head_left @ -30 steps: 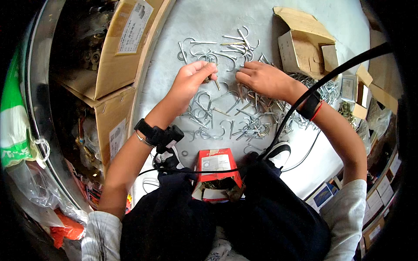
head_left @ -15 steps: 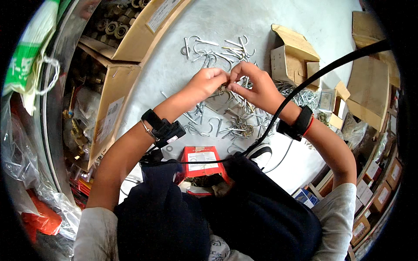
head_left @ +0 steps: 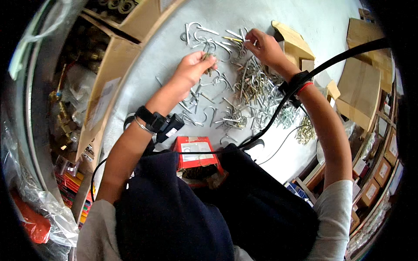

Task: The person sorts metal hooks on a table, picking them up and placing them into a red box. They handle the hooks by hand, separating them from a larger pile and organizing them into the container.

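A pale grey floor strewn with silvery hardware spreads before a seated worker. The left hand pinches a small bunch of thin metal pieces between thumb and fingers. The right hand, meeting the left a moment ago, is now apart, leaving the left hand alone with the bunch as the right reaches the loose stock. Its thumb and forefinger curl close together beside scattered J-shaped metal hooks; blur makes it impossible to tell whether they grip one. Between the arms, a tangled metal pile lies in front of an open cardboard box. Nearest the body, a red box sits between the worker's legs.
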The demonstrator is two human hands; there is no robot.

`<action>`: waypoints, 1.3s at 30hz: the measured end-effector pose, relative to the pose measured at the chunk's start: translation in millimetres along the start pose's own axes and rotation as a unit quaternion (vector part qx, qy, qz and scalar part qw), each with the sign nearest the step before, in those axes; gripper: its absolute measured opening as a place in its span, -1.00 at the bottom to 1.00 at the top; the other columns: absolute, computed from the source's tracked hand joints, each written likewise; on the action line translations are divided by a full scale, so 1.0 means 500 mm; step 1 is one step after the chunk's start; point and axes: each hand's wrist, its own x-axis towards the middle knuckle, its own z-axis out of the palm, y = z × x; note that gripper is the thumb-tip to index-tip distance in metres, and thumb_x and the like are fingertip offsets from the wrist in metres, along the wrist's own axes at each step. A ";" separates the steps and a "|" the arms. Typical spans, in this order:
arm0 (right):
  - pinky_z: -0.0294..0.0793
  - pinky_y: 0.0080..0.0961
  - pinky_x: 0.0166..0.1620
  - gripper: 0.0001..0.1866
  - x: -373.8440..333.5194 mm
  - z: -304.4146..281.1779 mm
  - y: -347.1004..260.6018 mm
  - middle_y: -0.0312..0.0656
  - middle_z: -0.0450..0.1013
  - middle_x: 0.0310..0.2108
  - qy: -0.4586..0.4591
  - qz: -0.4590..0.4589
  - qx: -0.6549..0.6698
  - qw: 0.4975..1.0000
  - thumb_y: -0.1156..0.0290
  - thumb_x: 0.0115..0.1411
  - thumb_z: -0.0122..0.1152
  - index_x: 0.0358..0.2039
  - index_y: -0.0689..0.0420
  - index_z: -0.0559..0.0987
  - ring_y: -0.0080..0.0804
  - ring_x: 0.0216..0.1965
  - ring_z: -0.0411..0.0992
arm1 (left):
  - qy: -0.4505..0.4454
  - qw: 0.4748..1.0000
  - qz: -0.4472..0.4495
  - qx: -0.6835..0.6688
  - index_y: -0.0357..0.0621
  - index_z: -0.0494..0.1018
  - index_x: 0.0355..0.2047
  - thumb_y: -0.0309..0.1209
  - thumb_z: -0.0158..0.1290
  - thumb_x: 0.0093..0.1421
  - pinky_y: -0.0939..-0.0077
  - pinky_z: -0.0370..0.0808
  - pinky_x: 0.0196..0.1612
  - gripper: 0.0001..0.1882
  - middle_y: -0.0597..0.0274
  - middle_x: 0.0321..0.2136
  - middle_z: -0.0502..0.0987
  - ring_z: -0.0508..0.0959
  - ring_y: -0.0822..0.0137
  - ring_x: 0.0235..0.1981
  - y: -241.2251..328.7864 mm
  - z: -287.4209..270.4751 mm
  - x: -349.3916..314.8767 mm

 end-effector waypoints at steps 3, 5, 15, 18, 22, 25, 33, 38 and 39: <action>0.44 -0.20 -0.22 -0.83 0.023 0.007 0.023 0.01 0.45 -0.35 0.008 -0.050 -0.129 0.990 0.36 0.16 0.04 -0.30 0.17 0.49 0.02 -0.30 0.45 | 0.028 0.999 -0.012 -0.043 -0.09 0.43 -0.25 -0.19 0.00 0.25 0.60 0.31 -0.12 -0.76 0.38 -0.36 0.49 0.43 0.54 -0.29 -0.006 0.002 -0.001; 0.45 -0.18 -0.17 -0.82 0.028 0.033 0.019 -0.04 0.44 -0.32 0.015 -0.045 -0.180 0.983 0.35 0.11 0.11 -0.29 0.13 0.50 -0.02 -0.21 0.43 | 0.061 0.995 -0.017 -0.080 -0.06 0.43 -0.28 -0.20 -0.04 0.28 0.54 0.29 -0.08 -0.78 0.40 -0.35 0.50 0.43 0.52 -0.26 -0.005 0.007 -0.007; 0.39 -0.22 -0.17 -0.79 0.041 0.062 0.038 -0.06 0.41 -0.39 0.035 -0.050 -0.188 0.980 0.34 -0.03 0.18 -0.42 0.19 0.46 -0.04 -0.25 0.37 | 0.138 0.939 -0.085 -0.305 -0.04 0.44 -0.29 -0.23 -0.07 0.28 0.48 0.27 -0.02 -0.81 0.35 -0.32 0.51 0.44 0.45 -0.19 -0.045 0.012 -0.026; 0.38 -0.22 -0.17 -0.79 0.042 0.076 0.025 -0.04 0.41 -0.39 0.050 -0.048 -0.232 0.970 0.34 -0.03 0.18 -0.44 0.20 0.44 -0.05 -0.25 0.36 | 0.143 0.920 -0.091 -0.354 -0.06 0.44 -0.28 -0.27 -0.07 0.26 0.47 0.26 0.01 -0.82 0.30 -0.28 0.52 0.44 0.44 -0.14 -0.058 0.003 -0.026; 0.40 -0.18 -0.26 -0.79 0.038 0.073 -0.019 -0.05 0.42 -0.50 0.041 0.000 -0.206 0.978 0.33 -0.02 0.17 -0.43 0.18 0.42 -0.03 -0.34 0.40 | 0.146 0.922 -0.088 -0.348 -0.09 0.43 -0.23 -0.36 -0.06 0.22 0.45 0.25 0.05 -0.84 0.28 -0.24 0.52 0.43 0.44 -0.11 -0.058 -0.001 -0.028; 0.40 -0.18 -0.31 -0.80 0.023 0.080 -0.038 -0.06 0.44 -0.53 0.089 0.007 -0.161 0.983 0.35 -0.01 0.18 -0.43 0.17 0.42 -0.04 -0.38 0.41 | 0.115 0.942 -0.069 -0.307 -0.09 0.43 -0.22 -0.36 -0.02 0.20 0.45 0.24 0.04 -0.83 0.30 -0.24 0.52 0.42 0.45 -0.12 -0.054 0.004 -0.024; 0.41 -0.26 -0.28 -0.82 -0.054 0.085 -0.121 -0.06 0.45 -0.43 0.087 -0.073 0.044 0.993 0.55 0.01 0.13 -0.31 0.18 0.42 -0.09 -0.35 0.43 | 0.132 0.988 -0.029 -0.079 -0.12 0.44 -0.21 -0.38 0.02 0.19 0.53 0.26 -0.01 -0.83 0.35 -0.25 0.53 0.42 0.51 -0.16 0.003 0.024 -0.038; 0.36 -0.29 -0.29 -0.74 -0.116 0.101 -0.162 -0.09 0.41 -0.45 0.059 -0.160 0.036 0.985 0.60 0.02 0.09 -0.23 0.14 0.42 -0.11 -0.38 0.40 | 0.088 0.995 0.036 -0.003 -0.21 0.41 -0.15 -0.43 -0.05 0.23 0.65 0.32 -0.08 -0.80 0.29 -0.24 0.52 0.45 0.54 -0.21 -0.010 0.024 -0.027; 0.34 -0.32 -0.28 -0.72 -0.124 0.100 -0.171 -0.12 0.40 -0.46 0.061 -0.175 0.009 0.983 0.59 0.01 0.12 -0.21 0.13 0.43 -0.15 -0.39 0.39 | 0.073 0.997 0.037 0.019 -0.23 0.40 -0.14 -0.44 -0.06 0.24 0.67 0.33 -0.09 -0.79 0.28 -0.24 0.52 0.45 0.55 -0.22 -0.012 0.027 -0.028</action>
